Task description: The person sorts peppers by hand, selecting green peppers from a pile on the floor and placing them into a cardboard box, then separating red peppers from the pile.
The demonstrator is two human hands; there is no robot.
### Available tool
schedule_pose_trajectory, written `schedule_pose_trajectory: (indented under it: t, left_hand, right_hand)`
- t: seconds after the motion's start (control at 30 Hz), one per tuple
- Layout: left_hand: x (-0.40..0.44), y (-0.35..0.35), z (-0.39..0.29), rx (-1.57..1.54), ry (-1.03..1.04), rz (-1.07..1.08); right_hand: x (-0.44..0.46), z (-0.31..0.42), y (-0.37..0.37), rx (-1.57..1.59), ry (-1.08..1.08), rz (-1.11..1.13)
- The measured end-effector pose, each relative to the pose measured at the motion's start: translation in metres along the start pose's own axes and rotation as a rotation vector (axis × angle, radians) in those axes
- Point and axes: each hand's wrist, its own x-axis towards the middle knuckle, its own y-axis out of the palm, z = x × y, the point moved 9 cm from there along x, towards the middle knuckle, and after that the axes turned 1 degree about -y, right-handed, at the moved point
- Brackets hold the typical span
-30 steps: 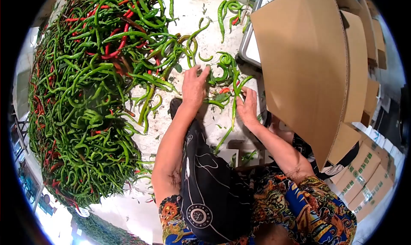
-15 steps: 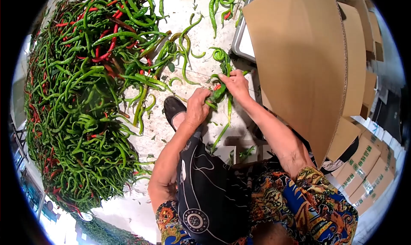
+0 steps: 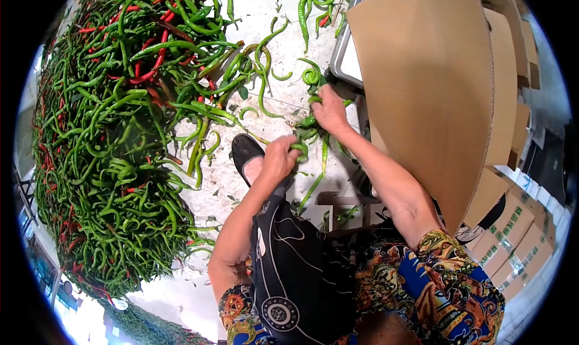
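Above the white floor, my left hand (image 3: 279, 158) is closed, its fingertips around a curled green chili pepper (image 3: 300, 150). Up and to the right of it, my right hand (image 3: 330, 111) bends its fingers round another green chili pepper (image 3: 315, 99); part of that pepper is hidden under the fingers. Between and below the hands lie more green peppers (image 3: 307, 122) with some leaves. A coiled green pepper (image 3: 310, 75) rests just beyond my right hand. My fingertips are partly covered, so the exact grip is hard to make out.
A big heap of green and red chili peppers (image 3: 114, 164) fills the left side. On the right a large cardboard flap (image 3: 422, 80) stands beside a grey-rimmed crate (image 3: 338, 62). Taped cartons (image 3: 512, 230) are stacked at far right. My black shoe (image 3: 244, 152) is near my left hand.
My right hand has shifted up and slightly left, away from my left hand. My left hand has lowered a little. The red pepper seen between the hands no longer shows.
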Motion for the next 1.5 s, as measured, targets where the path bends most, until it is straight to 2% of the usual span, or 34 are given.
schedule_pose_trajectory:
  t: [0.03,0.1,0.17,0.23,0.27,0.3,0.37,0.43,0.5,0.6,0.7,0.9,0.97,1.0,1.03,1.1,1.17,1.2,1.3,1.37,1.4,1.43,1.47,1.5]
  left_hand:
    - [-0.006,0.012,-0.001,-0.019,0.07,0.183]
    - [-0.026,0.025,-0.012,0.069,0.161,0.442]
    - [-0.019,-0.006,-0.026,0.142,0.097,0.257]
    - [-0.008,-0.025,-0.008,-0.409,-0.252,0.15]
    - [-0.004,-0.028,-0.01,-0.573,-0.316,0.203]
    - [0.002,-0.031,-0.015,-0.661,-0.28,0.17]
    - [0.007,-0.036,-0.04,-0.877,-0.327,0.083]
    - [0.013,-0.037,-0.07,-0.989,-0.322,0.103]
    - [0.016,-0.038,-0.068,-0.943,-0.391,0.074]
    - [0.018,-0.052,-0.086,-0.884,-0.318,0.01]
    - [0.012,-0.061,-0.107,-0.819,-0.266,-0.054]
    - [0.004,-0.073,-0.128,-0.791,-0.096,-0.037]
    - [-0.001,-0.081,-0.135,-0.785,-0.109,-0.08]
    - [-0.002,-0.086,-0.135,-0.764,-0.132,-0.098]
    - [-0.002,-0.089,-0.139,-0.747,-0.147,-0.107]
    - [-0.002,-0.108,-0.152,-0.794,-0.157,-0.221]
    - [0.004,-0.126,-0.164,-0.901,-0.083,-0.296]
    - [0.007,-0.138,-0.184,-0.898,-0.012,-0.322]
    - [0.019,-0.157,-0.276,-0.864,0.178,-0.342]
    - [0.026,-0.139,-0.34,-0.77,0.229,-0.22]
    - [0.026,-0.122,-0.368,-0.782,0.211,-0.057]
    - [0.026,-0.106,-0.378,-0.646,0.283,0.109]
    - [0.024,-0.1,-0.383,-0.537,0.496,0.077]
    - [0.018,-0.107,-0.382,-0.434,0.652,-0.033]
  right_hand:
    - [0.001,-0.011,-0.007,0.077,0.083,-0.017]
    - [-0.002,-0.034,-0.009,0.452,0.3,0.005]
    - [-0.007,-0.02,-0.017,0.704,0.291,0.011]
    - [-0.019,0.01,-0.019,1.045,0.275,0.057]
    - [-0.026,0.022,-0.016,1.153,0.307,0.139]
    - [-0.032,0.024,-0.01,1.177,0.328,0.175]
    - [-0.044,0.04,-0.018,1.027,0.327,0.172]
    - [-0.051,0.057,-0.031,0.806,0.146,0.194]
    - [-0.057,0.075,-0.038,0.914,0.029,0.224]
    - [-0.064,0.081,-0.048,1.042,0.041,0.268]
    - [-0.069,0.093,-0.071,0.931,-0.139,0.149]
    - [-0.084,0.115,-0.097,0.934,-0.245,0.078]
    - [-0.086,0.124,-0.106,0.879,-0.31,0.031]
    - [-0.086,0.127,-0.107,0.867,-0.293,0.042]
    - [-0.088,0.124,-0.098,1.15,-0.151,0.115]
    - [-0.092,0.12,-0.093,1.256,-0.147,0.228]
    - [-0.102,0.11,-0.087,1.196,-0.053,0.296]
    - [-0.106,0.109,-0.086,1.053,-0.149,0.303]
    - [-0.122,0.087,-0.07,0.721,-0.119,0.225]
    - [-0.13,0.058,-0.031,0.7,-0.072,0.254]
    - [-0.131,0.059,-0.03,0.574,-0.16,0.207]
    - [-0.137,0.06,-0.031,0.612,-0.244,0.161]
    - [-0.142,0.055,-0.029,0.73,-0.153,0.227]
    - [-0.143,0.053,-0.027,0.671,-0.11,0.266]
